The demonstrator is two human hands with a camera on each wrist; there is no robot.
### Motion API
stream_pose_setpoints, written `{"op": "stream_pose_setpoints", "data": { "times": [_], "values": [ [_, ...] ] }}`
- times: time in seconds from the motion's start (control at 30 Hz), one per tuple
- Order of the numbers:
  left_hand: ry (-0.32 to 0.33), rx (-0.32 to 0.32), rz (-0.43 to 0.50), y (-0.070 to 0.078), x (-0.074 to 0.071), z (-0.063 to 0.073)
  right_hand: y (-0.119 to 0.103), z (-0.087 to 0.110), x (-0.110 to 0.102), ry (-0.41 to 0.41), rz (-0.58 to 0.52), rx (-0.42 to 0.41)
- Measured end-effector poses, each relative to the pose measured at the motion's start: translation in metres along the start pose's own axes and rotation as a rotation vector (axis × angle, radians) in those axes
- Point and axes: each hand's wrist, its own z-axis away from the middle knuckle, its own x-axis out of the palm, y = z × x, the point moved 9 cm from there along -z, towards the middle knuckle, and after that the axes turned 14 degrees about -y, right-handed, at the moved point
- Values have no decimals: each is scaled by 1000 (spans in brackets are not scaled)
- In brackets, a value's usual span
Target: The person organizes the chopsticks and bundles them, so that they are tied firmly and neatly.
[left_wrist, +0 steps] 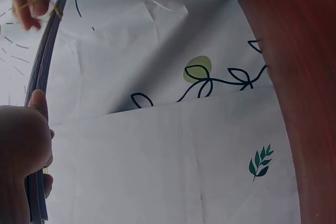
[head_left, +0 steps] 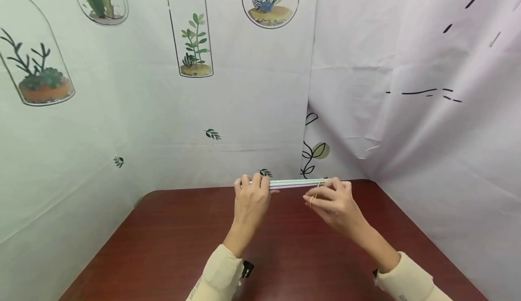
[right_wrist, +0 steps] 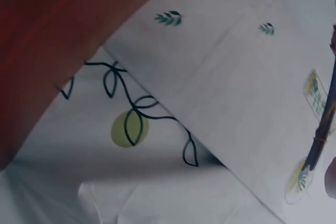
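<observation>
A bundle of thin, straight, pale straw-like sticks (head_left: 291, 183) is held level above the far part of the table. My left hand (head_left: 251, 197) grips it around its left part, fingers over the top. At the bundle's right end my right hand (head_left: 335, 201) pinches a yellow rubber band (head_left: 312, 200) and pulls it out below the sticks. In the left wrist view the bundle (left_wrist: 46, 51) looks dark, with the band (left_wrist: 56, 11) looped near its tip. The right wrist view shows the band (right_wrist: 319, 139) around the sticks (right_wrist: 326, 116), beside a fingertip (right_wrist: 331, 179).
A dark red-brown table (head_left: 281, 246) lies beneath both hands. White cloth (head_left: 252, 106) printed with plants and jars hangs behind it and along both sides, close to the table's edges.
</observation>
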Motion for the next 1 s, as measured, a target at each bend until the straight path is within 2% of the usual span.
{"op": "stream_pose_setpoints", "data": {
  "times": [0.1, 0.2, 0.27, 0.33, 0.4, 0.47, 0.57, 0.63, 0.73, 0.8, 0.87, 1.0],
  "values": [
    [7, -3, 9, -1, 0, 3, -4, 12, -2, 85, -24, 1],
    [25, -15, 15, -3, 0, 5, 6, 26, 0, 144, -180, 155],
    [42, -12, 18, -2, 0, 5, 19, 38, 3, 167, -335, 350],
    [59, -3, 14, 0, -1, 5, 32, 52, 8, 201, -493, 596],
    [68, 0, 14, 1, -1, 5, 41, 65, 12, 263, -658, 806],
    [72, -2, 25, 1, -1, 4, 45, 72, 14, 352, -803, 941],
    [70, -3, 59, 1, -1, 3, 48, 70, 14, 440, -970, 1009],
    [69, 6, 71, 1, -1, 2, 51, 64, 14, 454, -1041, 1018],
    [70, 20, 75, 3, -2, 1, 58, 55, 16, 422, -1130, 1034],
    [69, 28, 67, 4, -4, 0, 64, 49, 17, 363, -1159, 1037],
    [74, 39, 67, 6, -6, -1, 69, 41, 19, 240, -1177, 1023],
    [80, 62, 51, 7, -11, -3, 77, 29, 25, -79, -1226, 992]
  ]
}}
